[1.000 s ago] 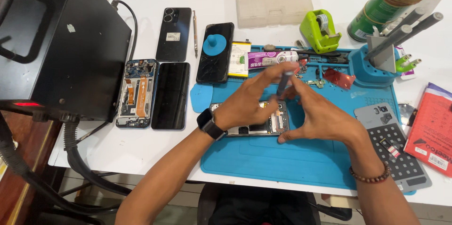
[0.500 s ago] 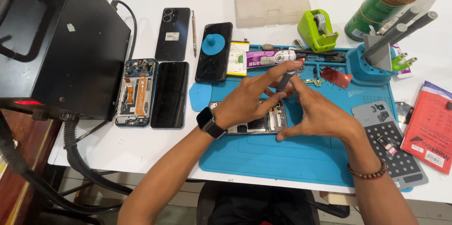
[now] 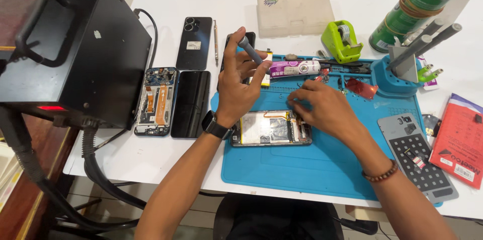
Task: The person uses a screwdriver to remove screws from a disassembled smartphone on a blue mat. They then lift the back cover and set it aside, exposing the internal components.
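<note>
- Left hand (image 3: 236, 86), centre of frame, raised off the mat (image 3: 322, 164); grip closed on a grey tool (image 3: 250, 50), pinched between thumb and fingertips.
- Tool's long axis runs diagonally, upper left to lower right; working tip hidden behind the fingers.
- Open phone (image 3: 271, 128) lies flat on the mat, just below centre, long axis left to right. It sits below and slightly right of the tool; the tool is clear of it, not touching.
- Right hand (image 3: 322, 107) is nearer the phone: palm down, fingertips at the phone's upper right edge. Grip curled; cannot tell whether it pinches anything small.
- Phone look: back off, silvery battery face in a dark frame, circuit parts at its right end.
- Nearby: purple-and-white glue tube (image 3: 294, 68) at the mat's upper edge, just right of the tool; 2nd open phone (image 3: 156, 100) and a dark screen (image 3: 190, 103) to the left on the worktop (image 3: 171, 157).
</note>
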